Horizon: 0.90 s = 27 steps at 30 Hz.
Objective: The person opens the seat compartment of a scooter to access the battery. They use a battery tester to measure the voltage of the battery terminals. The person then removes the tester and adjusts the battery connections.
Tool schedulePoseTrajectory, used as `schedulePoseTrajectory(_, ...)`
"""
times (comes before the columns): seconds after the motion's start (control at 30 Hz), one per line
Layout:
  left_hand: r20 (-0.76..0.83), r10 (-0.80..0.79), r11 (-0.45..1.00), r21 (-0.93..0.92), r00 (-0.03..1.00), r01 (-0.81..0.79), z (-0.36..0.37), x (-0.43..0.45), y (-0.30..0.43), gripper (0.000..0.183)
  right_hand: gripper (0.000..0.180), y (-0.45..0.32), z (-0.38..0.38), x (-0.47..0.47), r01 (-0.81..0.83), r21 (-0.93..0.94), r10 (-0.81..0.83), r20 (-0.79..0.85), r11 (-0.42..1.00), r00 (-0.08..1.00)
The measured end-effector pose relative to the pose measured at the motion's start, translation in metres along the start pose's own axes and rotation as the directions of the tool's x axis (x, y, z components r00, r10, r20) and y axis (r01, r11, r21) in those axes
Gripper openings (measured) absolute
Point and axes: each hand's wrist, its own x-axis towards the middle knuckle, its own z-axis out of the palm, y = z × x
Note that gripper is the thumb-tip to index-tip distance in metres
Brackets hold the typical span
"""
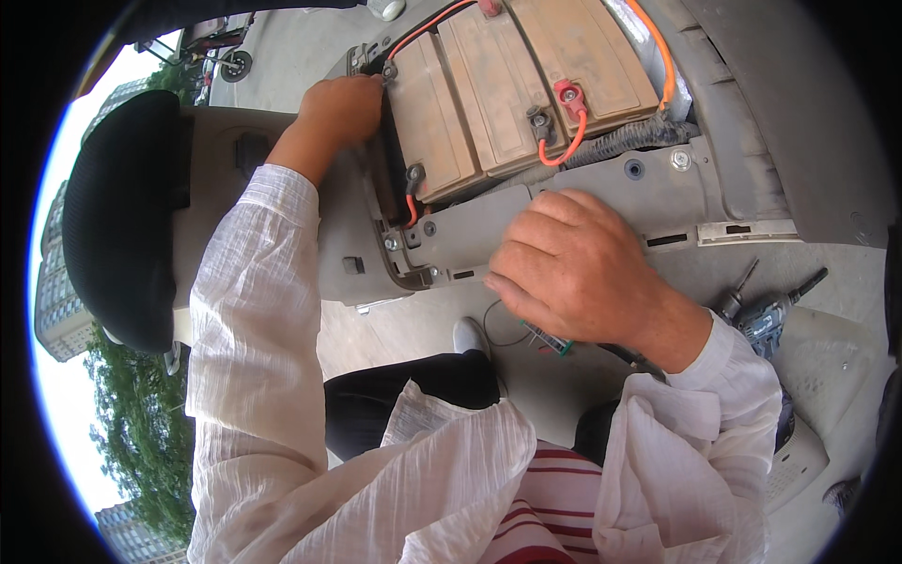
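Note:
My left hand (pixel 343 111) reaches to the far left corner of the battery bay, beside a black cable terminal (pixel 390 69) on the leftmost dusty battery (pixel 431 120). Its fingertips are hidden, so a hold cannot be made out. My right hand (pixel 571 268) is curled over the near edge of the grey plastic frame (pixel 486 222); whether something is in it does not show. Two more batteries (pixel 493 84) (pixel 585 56) stand beside the first. An orange cable (pixel 574 151) links a black terminal (pixel 540 121) with a red-capped terminal (pixel 569 95).
A black seat (pixel 123 225) rises at the left. A corrugated conduit (pixel 627 141) runs along the batteries' near side. Cordless power tools (pixel 764 317) lie at the right by a grey plastic panel (pixel 828 352). A person's shoe (pixel 386 8) shows at the top.

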Motion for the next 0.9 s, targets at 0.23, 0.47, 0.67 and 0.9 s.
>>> schedulePoseTrajectory(0.23, -0.07, 0.01, 0.993, -0.116, 0.998, -0.018, 0.021, 0.002, -0.011, 0.028, 0.007, -0.003, 0.036, 0.058, 0.047, -0.198, 0.003, 0.245, 0.979, 0.97)
schedulePoseTrajectory(0.47, -0.109, 0.011, 0.986, -0.163, 0.994, -0.029, 0.016, 0.0, -0.009, 0.025, 0.015, 0.004, 0.071, 0.098, 0.239, -0.352, 0.047, 0.641, 0.905, 0.766)
schedulePoseTrajectory(0.67, -0.096, 0.012, 0.991, -0.134, 0.995, -0.025, 0.017, 0.006, -0.011, 0.034, 0.007, 0.02, 0.07, 0.087, 0.179, -0.219, -0.048, 0.495, 0.959, 0.867)
schedulePoseTrajectory(0.9, -0.034, 0.031, 0.997, -0.071, 0.999, -0.033, 0.007, -0.002, -0.008, 0.027, 0.01, 0.017, 0.07, 0.084, 0.113, -0.192, -0.016, 0.447, 0.975, 0.894)
